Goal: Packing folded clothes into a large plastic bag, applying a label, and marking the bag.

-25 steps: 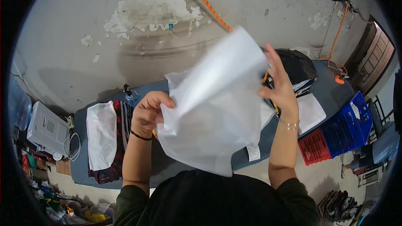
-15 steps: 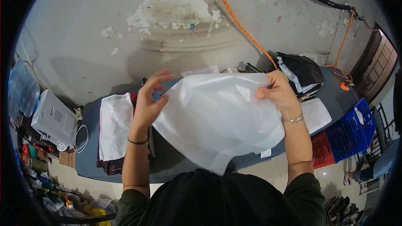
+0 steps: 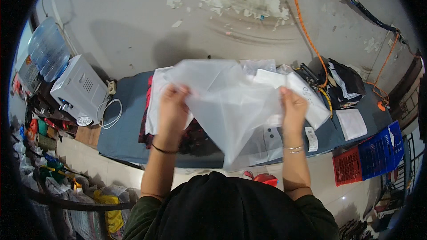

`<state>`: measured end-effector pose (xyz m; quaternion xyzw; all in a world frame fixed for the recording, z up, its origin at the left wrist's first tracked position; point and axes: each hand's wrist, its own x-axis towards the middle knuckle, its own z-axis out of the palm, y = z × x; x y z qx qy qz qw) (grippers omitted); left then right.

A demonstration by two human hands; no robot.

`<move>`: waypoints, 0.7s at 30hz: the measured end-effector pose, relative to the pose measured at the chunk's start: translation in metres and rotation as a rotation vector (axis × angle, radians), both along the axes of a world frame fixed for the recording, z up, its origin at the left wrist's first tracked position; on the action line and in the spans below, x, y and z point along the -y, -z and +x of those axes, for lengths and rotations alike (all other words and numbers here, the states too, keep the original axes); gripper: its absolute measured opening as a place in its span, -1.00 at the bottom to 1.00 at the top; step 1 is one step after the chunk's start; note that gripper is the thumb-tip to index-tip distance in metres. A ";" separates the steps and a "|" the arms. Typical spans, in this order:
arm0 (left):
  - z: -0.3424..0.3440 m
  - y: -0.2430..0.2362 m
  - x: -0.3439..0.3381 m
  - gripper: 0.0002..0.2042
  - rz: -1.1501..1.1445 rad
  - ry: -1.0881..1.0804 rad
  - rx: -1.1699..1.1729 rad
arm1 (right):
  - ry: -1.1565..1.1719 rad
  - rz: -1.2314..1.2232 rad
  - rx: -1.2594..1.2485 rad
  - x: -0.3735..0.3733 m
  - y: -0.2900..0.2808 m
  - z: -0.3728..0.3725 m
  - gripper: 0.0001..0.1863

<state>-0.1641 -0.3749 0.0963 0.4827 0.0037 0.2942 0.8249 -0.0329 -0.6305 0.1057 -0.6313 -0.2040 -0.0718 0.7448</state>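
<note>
A translucent plastic bag (image 3: 222, 106) is stretched out in the air in front of me, over the table. My left hand (image 3: 173, 106) is closed on its left side, fingers slightly blurred. At the right edge, my right hand (image 3: 292, 105) pinches the plastic between thumb and fingers. Behind my left hand lies a folded white cloth (image 3: 155, 106), with a dark red checked cloth (image 3: 195, 140) beside and under it. White plastic packets (image 3: 309, 102) rest beyond my right hand, partly hidden by the bag.
The grey-covered table (image 3: 122, 129) stands against the wall. A water dispenser (image 3: 82, 86) is at its left end. At the right are a black bag (image 3: 344, 82), a folded white packet (image 3: 351, 123), a paper slip (image 3: 311, 140) and red and blue crates (image 3: 364, 160). An orange rope (image 3: 307, 29) hangs down.
My left hand, open with fingers apart before, is now closed on the bag. The bag has turned and hangs lower to a point. The whole view has shifted left.
</note>
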 end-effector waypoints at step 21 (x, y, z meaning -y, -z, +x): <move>0.111 -0.102 -0.050 -0.85 1.769 -0.315 -0.330 | 0.517 -0.309 1.001 -0.067 -0.147 0.061 -0.72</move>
